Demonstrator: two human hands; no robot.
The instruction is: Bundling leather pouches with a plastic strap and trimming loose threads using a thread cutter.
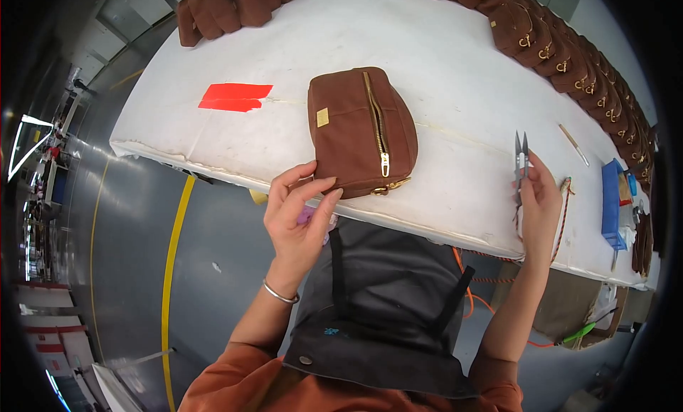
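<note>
A brown fabric bag (352, 134) with a brass zipper (380, 129) and a small gold-coloured patch (323, 117) lies flat on the white-covered table (224, 145). My left hand (299, 214) is at the bag's lower left corner, fingers spread and fingertips at its edge; whether they touch it is hard to tell. Over the table to the right of the bag, my right hand (539, 198) holds a pair of thread snips (520, 161), blades pointing away from me and apart. A twisted cord (563, 220) runs beside that hand and over the table's edge.
Rows of similar brown bags (565, 65) curve along the far right edge, and more (224, 12) stand at the far left. Red tape (235, 97) marks the table. A thin pen-like tool (574, 145) and a blue plastic tray (611, 204) holding small items lie at right.
</note>
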